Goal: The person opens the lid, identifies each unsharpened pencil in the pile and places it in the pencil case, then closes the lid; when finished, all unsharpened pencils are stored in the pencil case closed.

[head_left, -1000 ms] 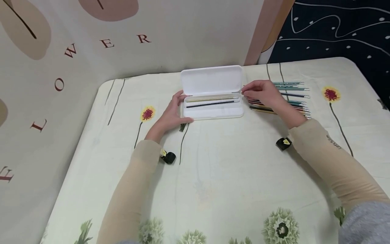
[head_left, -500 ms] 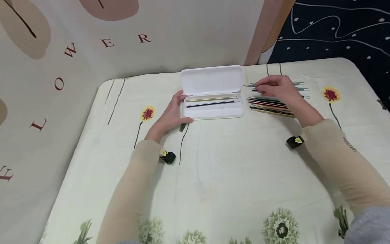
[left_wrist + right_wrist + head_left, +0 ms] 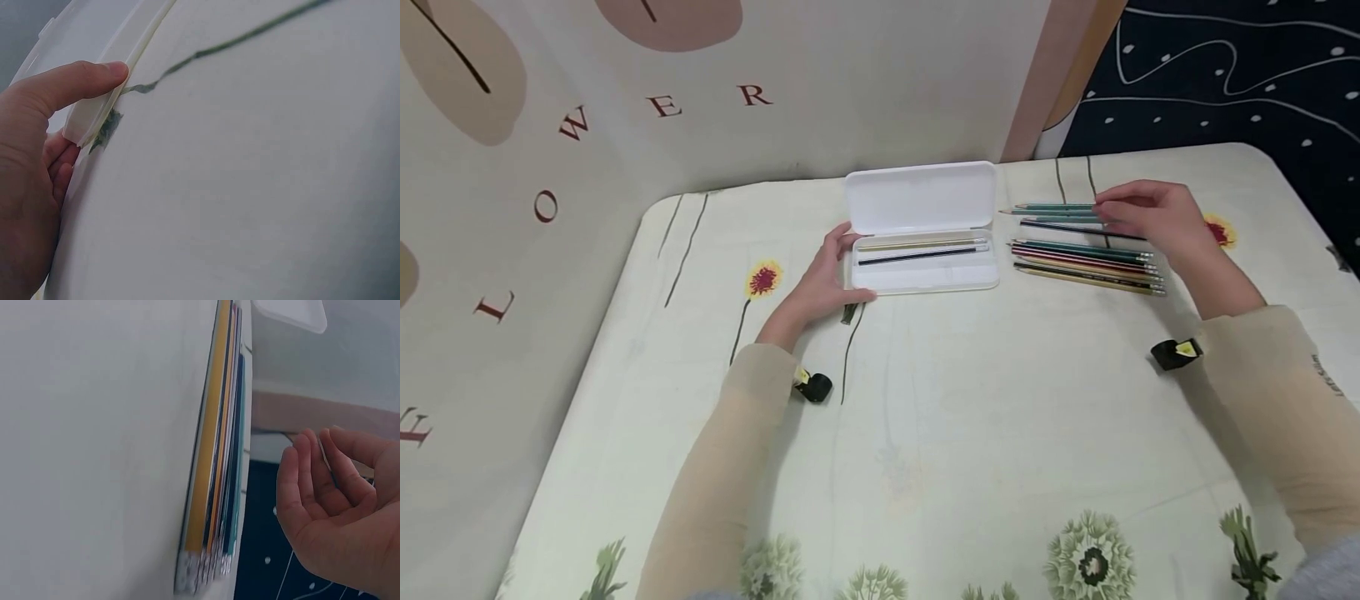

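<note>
A white pencil case lies with its lid raised at the back of the table. Inside it are a yellowish pencil and a dark pencil. My left hand grips the case's left end, thumb on the front rim and fingers round the side. My right hand is over the eraser ends of several teal pencils, hiding them. In the right wrist view its fingers are loosely bent, with no pencil visible in them. A dark blue pencil lies just in front of the teal ones.
A row of mixed pencils, teal, red, black and yellow, lies right of the case. A flower-printed cloth covers the table. Behind stands a light wall hanging with letters, and dark patterned fabric is at the back right.
My right hand has moved right, from beside the case along the teal pencils to their eraser ends. My left hand and the case have stayed in place.
</note>
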### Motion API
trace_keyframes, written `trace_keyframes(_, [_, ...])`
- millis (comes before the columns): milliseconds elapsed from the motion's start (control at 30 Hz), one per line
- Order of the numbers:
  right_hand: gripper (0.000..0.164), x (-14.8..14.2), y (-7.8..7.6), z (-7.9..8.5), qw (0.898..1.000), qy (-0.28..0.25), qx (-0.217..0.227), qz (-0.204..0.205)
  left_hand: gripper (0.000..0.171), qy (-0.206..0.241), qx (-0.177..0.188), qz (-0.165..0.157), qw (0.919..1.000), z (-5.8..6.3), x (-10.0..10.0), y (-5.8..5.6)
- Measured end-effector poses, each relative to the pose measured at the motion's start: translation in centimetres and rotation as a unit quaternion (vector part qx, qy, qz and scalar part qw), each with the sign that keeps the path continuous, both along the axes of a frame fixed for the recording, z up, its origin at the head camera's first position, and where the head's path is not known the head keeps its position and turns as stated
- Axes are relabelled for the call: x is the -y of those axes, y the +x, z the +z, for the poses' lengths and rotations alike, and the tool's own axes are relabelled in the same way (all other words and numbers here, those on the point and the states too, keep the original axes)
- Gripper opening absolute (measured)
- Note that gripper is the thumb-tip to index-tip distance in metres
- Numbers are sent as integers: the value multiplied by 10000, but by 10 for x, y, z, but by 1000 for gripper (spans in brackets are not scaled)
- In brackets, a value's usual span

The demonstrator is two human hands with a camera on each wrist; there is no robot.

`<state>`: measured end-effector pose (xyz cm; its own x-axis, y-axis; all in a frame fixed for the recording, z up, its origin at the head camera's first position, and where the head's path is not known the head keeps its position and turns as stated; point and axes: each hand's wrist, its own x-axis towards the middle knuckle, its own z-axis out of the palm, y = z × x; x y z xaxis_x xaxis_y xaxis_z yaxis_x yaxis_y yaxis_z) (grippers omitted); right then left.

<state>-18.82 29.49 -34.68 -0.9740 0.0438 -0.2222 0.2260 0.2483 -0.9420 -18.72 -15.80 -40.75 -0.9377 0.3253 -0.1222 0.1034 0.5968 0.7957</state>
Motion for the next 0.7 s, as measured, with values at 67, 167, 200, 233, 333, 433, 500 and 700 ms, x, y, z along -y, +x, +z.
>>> trace_keyframes(67, [20,-7,3,-1,9999,98,-35,-32,115,0,7,4,10000,0,1,0])
trace_keyframes(167, [15,-16,6,-1,9999,73,-103,-90,115,-13,13,1,10000,0,1,0])
trace_keyframes(200, [17,-23,4,-7,9999,45,-141,-52,115,-4,8,-5,10000,0,1,0])
trace_keyframes(233, [17,-30,2,-12,9999,-49,-132,-79,115,-3,2,-11,10000,0,1,0])
trace_keyframes(333, [16,-41,3,-16,9998,-44,-110,-144,115,-21,-6,-24,10000,0,1,0])
trace_keyframes(433, [11,-44,9,-12,9996,118,13,-255,115,-51,-7,-27,10000,0,1,0])
trace_keyframes(500, [13,-42,15,-7,9990,240,110,-351,115,-82,-5,-24,10000,0,1,0])
trace_keyframes(700, [9,-56,14,-17,9964,607,271,-519,115,-99,-14,-16,9999,-2,1,-1])
